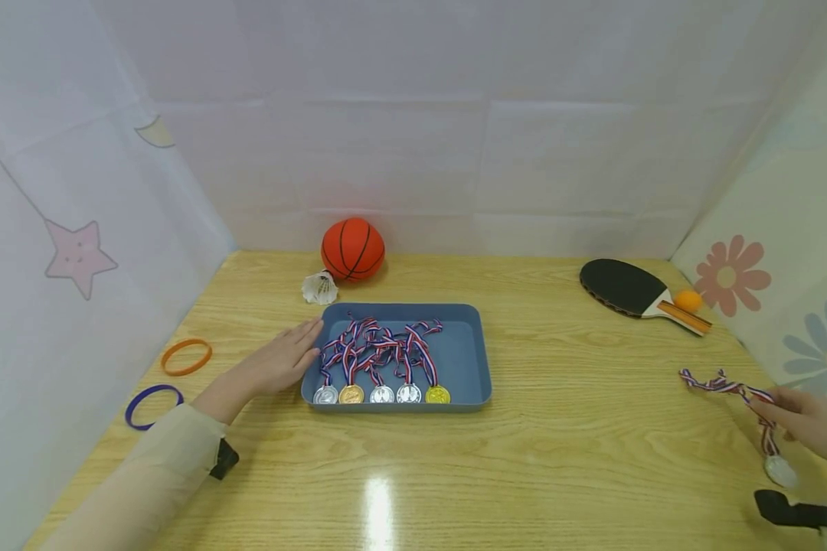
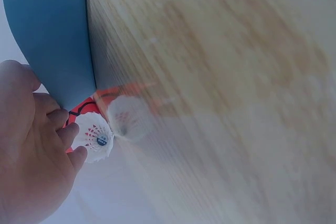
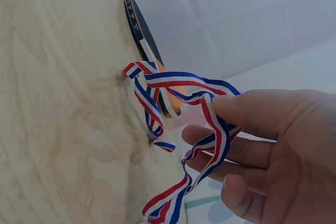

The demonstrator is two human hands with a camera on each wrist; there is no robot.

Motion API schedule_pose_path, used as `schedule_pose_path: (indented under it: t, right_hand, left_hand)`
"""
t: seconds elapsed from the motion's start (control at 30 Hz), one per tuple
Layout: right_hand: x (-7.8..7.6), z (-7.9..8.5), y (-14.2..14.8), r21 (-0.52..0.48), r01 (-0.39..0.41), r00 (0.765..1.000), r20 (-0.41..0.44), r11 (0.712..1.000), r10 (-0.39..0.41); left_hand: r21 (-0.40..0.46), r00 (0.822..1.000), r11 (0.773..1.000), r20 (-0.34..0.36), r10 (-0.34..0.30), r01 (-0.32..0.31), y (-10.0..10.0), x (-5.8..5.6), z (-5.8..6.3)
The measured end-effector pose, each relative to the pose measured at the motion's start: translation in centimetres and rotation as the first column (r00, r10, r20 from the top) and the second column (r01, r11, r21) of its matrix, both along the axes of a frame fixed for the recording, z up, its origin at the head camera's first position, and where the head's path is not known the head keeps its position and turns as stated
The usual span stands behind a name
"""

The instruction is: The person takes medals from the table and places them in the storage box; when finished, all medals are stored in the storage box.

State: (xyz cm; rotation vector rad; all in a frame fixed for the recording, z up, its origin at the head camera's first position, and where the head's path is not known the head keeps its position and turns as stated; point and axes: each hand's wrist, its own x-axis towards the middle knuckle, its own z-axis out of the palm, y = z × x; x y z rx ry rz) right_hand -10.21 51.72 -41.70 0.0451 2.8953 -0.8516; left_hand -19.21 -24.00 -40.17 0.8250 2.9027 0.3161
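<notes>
At the table's right edge my right hand (image 1: 809,425) pinches the red, white and blue ribbon (image 3: 215,129) of a silver medal (image 1: 780,471). The medal dangles below the fingers, and the ribbon's loose end trails left over the wood. My left hand (image 1: 282,360) lies with fairly straight fingers along the left wall of a blue-grey tray (image 1: 485,360). Inside the tray several medals line the front side: silver, a bronze-coloured medal (image 1: 351,394) and a gold medal (image 1: 437,394) among them. Their striped ribbons (image 1: 386,344) are heaped behind them.
A small red basketball (image 1: 353,249) and a white shuttlecock (image 1: 319,288) sit behind the tray. An orange wristband (image 1: 186,357) and a purple wristband (image 1: 134,409) lie at left. A black table tennis paddle (image 1: 623,287) and an orange ball (image 1: 688,300) are at back right.
</notes>
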Motion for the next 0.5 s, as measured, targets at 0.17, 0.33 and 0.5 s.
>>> schedule_pose_path:
  t: [0.17,0.33,0.5]
  right_hand:
    - [-1.0,1.4,-1.4,-0.104,-0.017,0.994,-0.105,0.994,0.006]
    - [-1.4,4.7,-5.0,-0.197,-0.033,0.976,-0.218,0.98,-0.011]
    - [-2.3,6.2,-7.2,-0.317,-0.105,0.951,-0.309,0.943,0.002]
  left_hand:
    - [0.002,1.0,1.0,-0.003,-0.004,0.004,0.0,0.1,0.1]
    - [0.002,1.0,1.0,-0.004,-0.004,0.004,-0.1,0.1,0.1]
    - [-0.001,1.0,1.0,-0.007,-0.009,0.009,-0.1,0.0,0.0]
